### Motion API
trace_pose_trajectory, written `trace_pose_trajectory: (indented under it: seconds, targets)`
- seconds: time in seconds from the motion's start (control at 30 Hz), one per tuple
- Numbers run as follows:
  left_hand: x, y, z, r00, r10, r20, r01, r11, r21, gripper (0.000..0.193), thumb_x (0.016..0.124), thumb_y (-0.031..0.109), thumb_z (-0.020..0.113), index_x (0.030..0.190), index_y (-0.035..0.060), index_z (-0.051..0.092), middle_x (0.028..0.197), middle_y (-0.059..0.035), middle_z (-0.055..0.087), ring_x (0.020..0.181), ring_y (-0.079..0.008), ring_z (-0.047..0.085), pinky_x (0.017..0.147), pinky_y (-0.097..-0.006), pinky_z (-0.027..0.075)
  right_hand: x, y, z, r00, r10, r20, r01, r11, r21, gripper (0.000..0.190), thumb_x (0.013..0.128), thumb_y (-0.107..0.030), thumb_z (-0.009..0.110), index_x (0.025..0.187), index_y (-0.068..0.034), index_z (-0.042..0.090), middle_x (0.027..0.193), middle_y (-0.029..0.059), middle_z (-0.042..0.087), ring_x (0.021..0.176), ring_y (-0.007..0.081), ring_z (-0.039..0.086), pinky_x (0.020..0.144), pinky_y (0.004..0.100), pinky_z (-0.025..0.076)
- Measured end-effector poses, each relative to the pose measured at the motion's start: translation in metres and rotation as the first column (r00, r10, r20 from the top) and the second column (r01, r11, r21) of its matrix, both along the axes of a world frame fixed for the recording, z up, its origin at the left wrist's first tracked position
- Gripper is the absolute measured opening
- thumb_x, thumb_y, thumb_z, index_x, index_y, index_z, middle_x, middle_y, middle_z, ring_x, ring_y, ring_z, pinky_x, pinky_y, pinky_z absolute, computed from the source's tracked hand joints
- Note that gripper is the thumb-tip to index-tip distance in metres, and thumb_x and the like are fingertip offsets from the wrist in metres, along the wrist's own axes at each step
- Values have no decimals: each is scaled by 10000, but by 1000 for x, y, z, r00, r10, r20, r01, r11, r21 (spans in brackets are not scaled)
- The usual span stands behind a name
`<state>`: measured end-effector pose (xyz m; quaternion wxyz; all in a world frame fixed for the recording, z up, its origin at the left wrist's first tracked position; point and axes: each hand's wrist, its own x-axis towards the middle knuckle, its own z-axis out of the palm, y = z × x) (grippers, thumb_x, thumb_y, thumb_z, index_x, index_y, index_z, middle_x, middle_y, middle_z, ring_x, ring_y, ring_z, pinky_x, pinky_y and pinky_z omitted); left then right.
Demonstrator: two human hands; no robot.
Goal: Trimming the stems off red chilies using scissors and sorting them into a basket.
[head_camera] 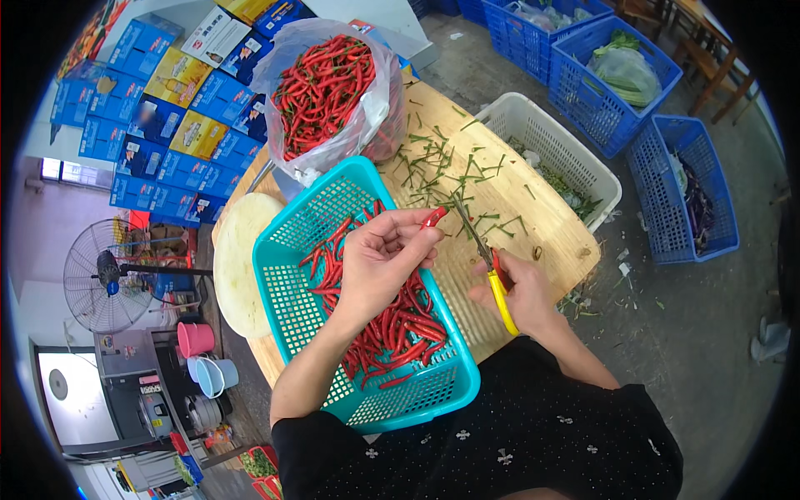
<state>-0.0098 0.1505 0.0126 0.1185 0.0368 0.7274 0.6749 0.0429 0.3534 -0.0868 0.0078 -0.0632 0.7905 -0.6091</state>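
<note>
My left hand [387,256] pinches a red chili pepper [434,217] between thumb and fingers, above the right rim of a teal plastic basket [462,356]. Many red chilies [400,337] lie inside this basket. Scissors with red and yellow handles [502,300] are in my right hand [525,290], over the wooden table; their blades point towards the chili's green end. Whether the blade tips touch it, I cannot tell. Cut green stems [431,169] are scattered on the wooden tabletop [550,219]. Beyond the basket stands an open clear plastic bag [390,119] full of stemmed red chilies [325,94].
A round pale board [244,269] lies left of the basket. Past the table's right edge stands a white plastic crate [537,119] with greens; blue crates [600,125] of vegetables are on the floor. Stacked cartons [187,112] and a large fan [107,272] stand at the left.
</note>
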Motion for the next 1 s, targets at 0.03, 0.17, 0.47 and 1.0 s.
trace_pose_trajectory:
  seconds: [0.03,0.17,0.47,1.0]
  targets:
    - [1,1,0,1000,10,-9,-10,999,-32,224,948,57,651,1163,-6,640,958,-87,721,770,-97,658,679,-240,551,0,0,3,997,-26,-68,30,998,60,598,705,-540,843,780,-7,582,571,102,487,496,257,525,495,366,413]
    - [2,-2,-3,998,-38,-44,35,997,-70,221,949,60,651,1160,-6,642,976,-94,724,788,-97,662,695,-240,553,-1,0,13,998,-46,-47,51,994,102,610,703,-546,840,728,-19,534,573,102,501,499,291,532,492,381,417]
    - [-1,-3,-3,999,-43,22,43,999,18,222,976,68,613,1182,-13,634,1002,-127,724,835,-130,683,755,-273,567,-5,-2,28,999,0,-36,5,991,130,583,711,-519,843,732,-30,525,599,116,527,532,306,561,515,388,439]
    - [-1,-5,-5,998,-57,9,57,996,66,190,974,74,620,1152,13,642,991,-128,725,852,-140,692,770,-284,577,-7,-7,20,999,29,-40,-26,996,80,520,749,-431,842,748,-21,522,583,117,487,510,283,520,505,378,421]
